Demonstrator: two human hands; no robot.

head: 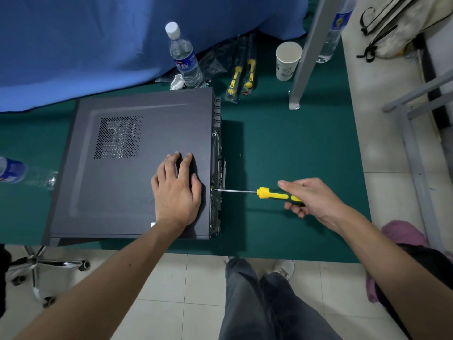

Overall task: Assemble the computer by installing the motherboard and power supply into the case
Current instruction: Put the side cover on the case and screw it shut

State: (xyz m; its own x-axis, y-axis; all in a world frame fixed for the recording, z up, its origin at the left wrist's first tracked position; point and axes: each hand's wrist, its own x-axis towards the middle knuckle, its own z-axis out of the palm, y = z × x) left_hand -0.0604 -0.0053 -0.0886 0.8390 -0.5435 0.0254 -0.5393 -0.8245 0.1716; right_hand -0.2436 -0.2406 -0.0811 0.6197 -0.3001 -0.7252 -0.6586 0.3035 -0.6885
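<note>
So the computer case is lying on its side on the green worktop, side panel already on and facing up, with the vent grille up around 10 o'clock on the panel. Its rear end points to 3 o'clock.

Left hand is flat on the panel near the rear edge, fingers straight and spread a bit, just pressing down, not gripping anything. Right hand is wrapped around the yellow and green handle of a screwdriver, off at 3 o'clock from the case. The shaft runs level toward 9 o'clock and the tip sits right at the rear edge of the case, low down near the panel seam. Can't tell if there's a screw under it, too small.

Other stuff on the worktop: a water bottle standing at 12 o'clock just behind the case, two packaged screwdrivers at 1 o'clock, a paper cup further toward 2 o'clock beside a grey metal post. Another bottle lies on its side at 9 o'clock. Blue cloth covers the far-left part.
</note>
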